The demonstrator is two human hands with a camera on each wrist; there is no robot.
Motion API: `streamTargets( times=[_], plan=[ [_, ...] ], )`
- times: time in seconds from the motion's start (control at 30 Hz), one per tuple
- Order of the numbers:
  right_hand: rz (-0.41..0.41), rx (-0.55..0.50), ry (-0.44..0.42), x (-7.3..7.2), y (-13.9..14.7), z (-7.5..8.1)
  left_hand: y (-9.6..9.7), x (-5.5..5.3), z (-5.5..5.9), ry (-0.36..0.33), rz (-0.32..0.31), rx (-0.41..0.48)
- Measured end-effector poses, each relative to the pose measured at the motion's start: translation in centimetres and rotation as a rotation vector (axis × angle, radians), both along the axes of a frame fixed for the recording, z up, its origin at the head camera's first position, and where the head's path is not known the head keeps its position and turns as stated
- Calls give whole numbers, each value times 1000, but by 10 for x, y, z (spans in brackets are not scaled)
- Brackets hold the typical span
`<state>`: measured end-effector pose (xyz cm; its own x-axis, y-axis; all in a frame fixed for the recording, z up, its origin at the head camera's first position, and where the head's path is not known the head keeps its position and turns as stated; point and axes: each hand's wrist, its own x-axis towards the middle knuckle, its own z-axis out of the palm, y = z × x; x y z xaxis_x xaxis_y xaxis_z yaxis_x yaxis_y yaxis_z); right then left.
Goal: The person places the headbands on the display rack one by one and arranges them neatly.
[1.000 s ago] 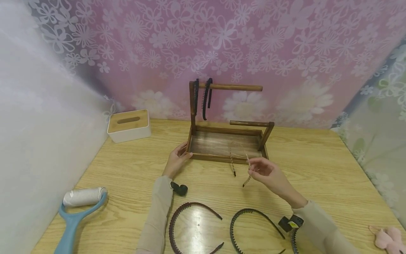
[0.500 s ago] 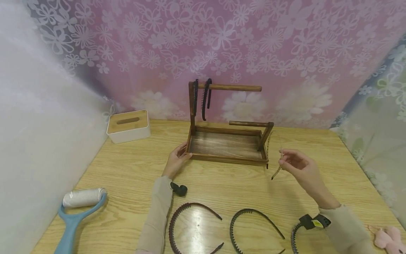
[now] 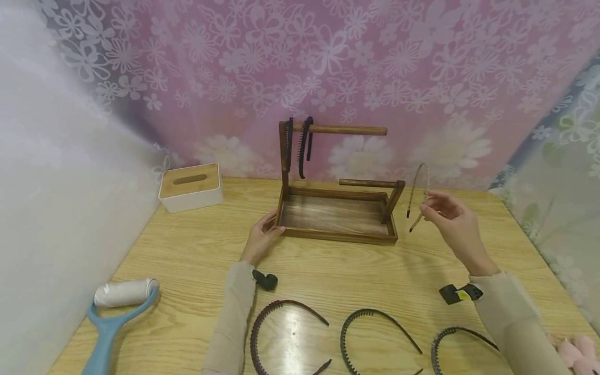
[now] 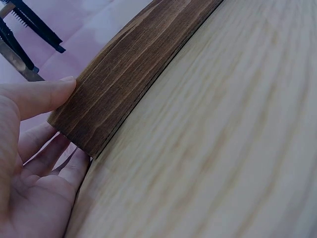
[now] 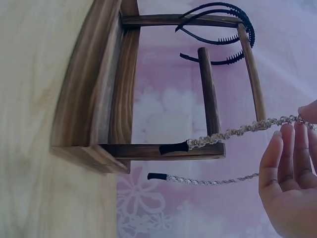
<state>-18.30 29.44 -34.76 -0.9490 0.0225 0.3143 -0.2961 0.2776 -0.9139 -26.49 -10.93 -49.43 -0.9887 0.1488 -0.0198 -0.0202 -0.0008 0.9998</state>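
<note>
Head view: a grained table point(image 3: 309, 271) fronts a pink floral backdrop point(image 3: 262, 67).

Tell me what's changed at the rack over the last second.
The right hand has carried the beaded headband rightward from the wooden rack's front edge to beyond its right end, and holds it higher in the head view. Nothing was grasped or released. Unchanged: the left hand gripping the rack's left end, two black headbands on the upper bar, three toothed headbands on the table.
</note>
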Motion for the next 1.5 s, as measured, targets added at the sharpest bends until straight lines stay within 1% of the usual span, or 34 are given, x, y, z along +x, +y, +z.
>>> streamTargets(
  times=[0.13, 0.3, 0.43, 0.57, 0.7, 0.8, 0.83, 1.0, 1.07, 1.23, 1.33, 1.5],
  plan=[
    [-11, -25, 6, -15, -5, 5, 0, -1, -1, 6, -1, 7],
    [19, -114, -15, -31, -13, 12, 0, -1, -2, -1, 4, 14],
    [43, -185, 1, -41, -22, 17, 1, -2, -2, 10, 5, 15],
    [36, -180, 0, -49, -32, 22, 0, -2, -2, 11, 4, 23],
    [17, -147, -49, -57, -40, 30, 0, -3, -2, 2, 4, 20],
    [23, -139, -77, -62, -46, 37, 0, -4, -2, -3, 1, 14],
    [31, -149, -80, -64, -48, 39, 0, -3, -2, -9, 3, 13],
    [87, -240, -64, -73, -63, 49, 0, -2, -3, 8, 3, 20],
    [99, -264, -55, -76, -70, 51, -1, -1, -3, 31, 0, 23],
    [104, -214, -73, -82, -88, 54, -1, 2, -3, 84, 0, 31],
    [111, -181, -92, -85, -102, 54, -1, 1, -3, 63, 6, 24],
    [117, -144, -102, -92, -124, 55, -1, -2, -2, -1, 9, 18]
  ],
)
